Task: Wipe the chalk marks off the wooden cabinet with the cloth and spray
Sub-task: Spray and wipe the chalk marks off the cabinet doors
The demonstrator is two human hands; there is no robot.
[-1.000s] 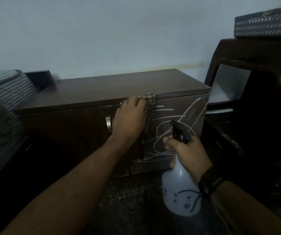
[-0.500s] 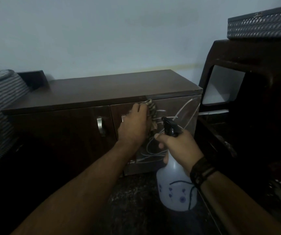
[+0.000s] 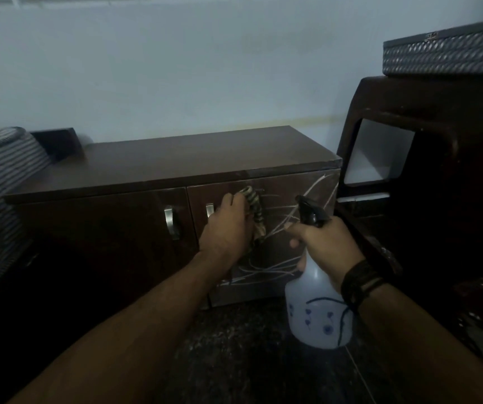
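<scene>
1. A low, dark brown wooden cabinet with two front doors stands against a pale wall; it serves as the landmark for everything below.
2. White chalk marks, loops and long strokes, cover the cabinet's right door, from its upper right corner down to its lower edge.
3. The left hand presses a crumpled, checked brown-and-cream cloth flat against the upper left part of that right door, just beside the door's metal handle. Its fingers are curled together over the cloth.
4. The right hand holds a translucent white plastic spray bottle with blue flower print in front of the right door, apart from it; its black nozzle points at the chalk. The fingers wrap round the bottle's neck, one on the trigger.
5. A dark braided wristband sits on the right wrist.
6. A second metal handle is on the cabinet's left door.
7. Right of the cabinet stands a dark brown plastic stool carrying a grey patterned box.
8. Left of the cabinet lies striped fabric.
</scene>
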